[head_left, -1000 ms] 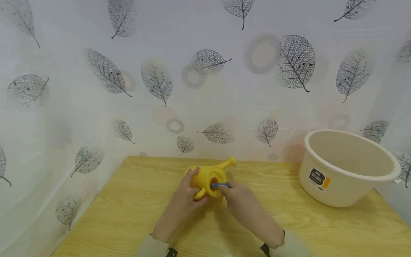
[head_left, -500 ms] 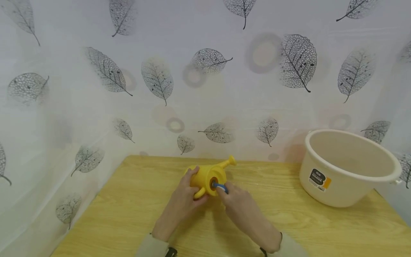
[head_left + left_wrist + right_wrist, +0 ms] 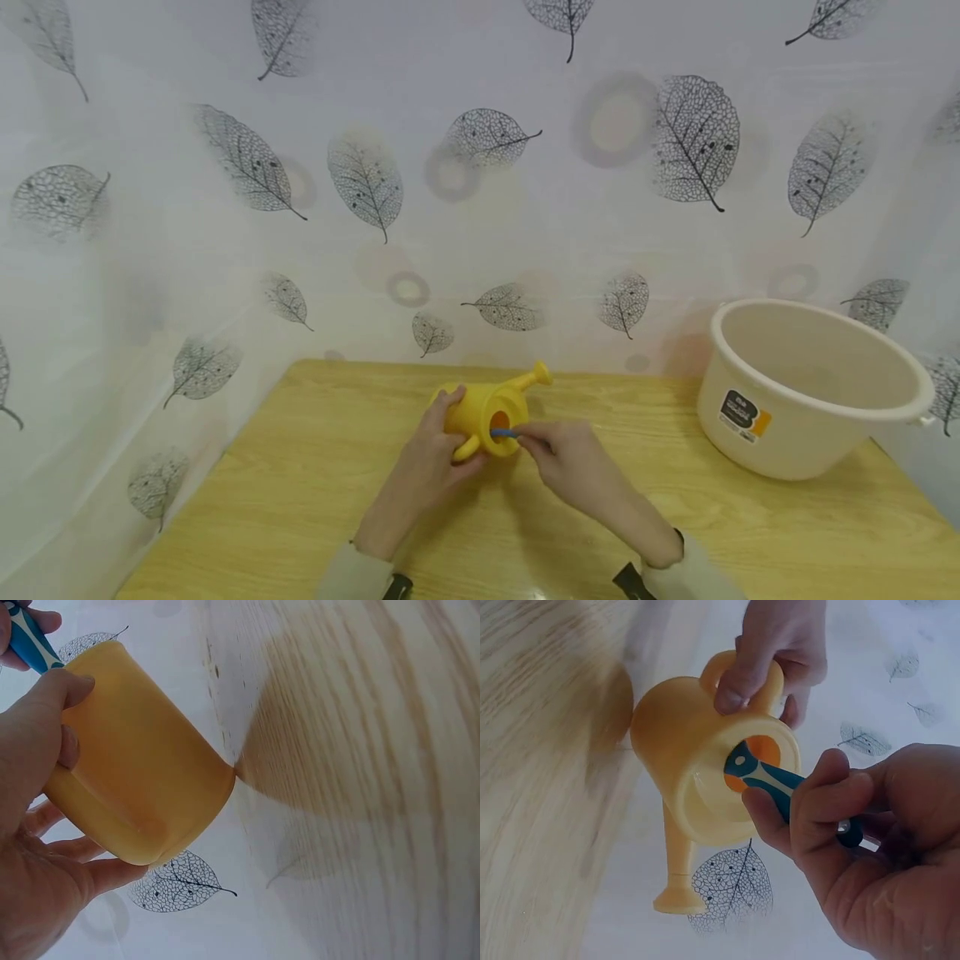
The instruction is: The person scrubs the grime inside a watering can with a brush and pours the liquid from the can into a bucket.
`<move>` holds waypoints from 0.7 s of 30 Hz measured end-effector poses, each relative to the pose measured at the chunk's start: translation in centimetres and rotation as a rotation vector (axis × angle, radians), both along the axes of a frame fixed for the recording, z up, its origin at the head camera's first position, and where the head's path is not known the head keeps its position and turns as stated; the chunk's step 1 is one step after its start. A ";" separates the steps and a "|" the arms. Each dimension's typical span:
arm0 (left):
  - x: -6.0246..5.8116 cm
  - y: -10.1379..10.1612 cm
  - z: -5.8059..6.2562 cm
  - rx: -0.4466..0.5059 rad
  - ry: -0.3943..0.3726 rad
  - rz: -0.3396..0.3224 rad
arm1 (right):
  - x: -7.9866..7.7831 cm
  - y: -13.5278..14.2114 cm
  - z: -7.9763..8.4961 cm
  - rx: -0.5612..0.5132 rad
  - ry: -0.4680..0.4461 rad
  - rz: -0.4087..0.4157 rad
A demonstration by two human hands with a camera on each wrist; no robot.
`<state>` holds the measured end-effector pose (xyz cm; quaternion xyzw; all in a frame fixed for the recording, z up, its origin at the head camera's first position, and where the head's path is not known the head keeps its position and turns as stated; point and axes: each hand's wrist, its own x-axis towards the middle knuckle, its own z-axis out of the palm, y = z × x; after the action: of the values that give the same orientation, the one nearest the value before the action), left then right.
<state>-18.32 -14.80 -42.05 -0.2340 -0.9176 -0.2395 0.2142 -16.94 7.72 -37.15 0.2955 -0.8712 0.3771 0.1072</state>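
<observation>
A yellow watering can point(image 3: 470, 410) lies tilted on its side on the table, its opening toward me and its spout pointing to the back right. My left hand point(image 3: 426, 468) grips it at the handle and body; the thumb lies near the rim in the left wrist view. In my right hand point(image 3: 576, 468) I pinch the handle of a blue-and-white toothbrush point(image 3: 780, 791) between thumb and fingers. The toothbrush's front end reaches into the can's round opening, so its head is hidden inside.
A large cream tub point(image 3: 787, 442) with a label stands at the right of the wooden table point(image 3: 315, 467). Behind and to the left hangs a white sheet point(image 3: 480, 225) printed with leaves.
My right hand has shifted and turned slightly to the right, with the toothbrush still in the opening and its angle flatter. The left hand and the watering can have stayed nearly still.
</observation>
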 end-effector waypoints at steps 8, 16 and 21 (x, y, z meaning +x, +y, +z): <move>0.0 0.0 0.1 0.008 0.002 -0.013 | -0.1 0.8 0.8 0.005 -0.191 -0.017; -0.2 0.0 0.0 -0.007 0.008 -0.015 | -0.5 0.5 0.5 -0.003 -0.207 -0.007; -0.1 0.0 -0.2 0.002 -0.001 -0.012 | -0.6 0.1 -0.1 0.008 -0.175 0.010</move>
<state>-18.37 -14.84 -42.24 -0.2394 -0.9160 -0.2416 0.2126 -17.56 7.79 -37.29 0.2662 -0.8772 0.3986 0.0278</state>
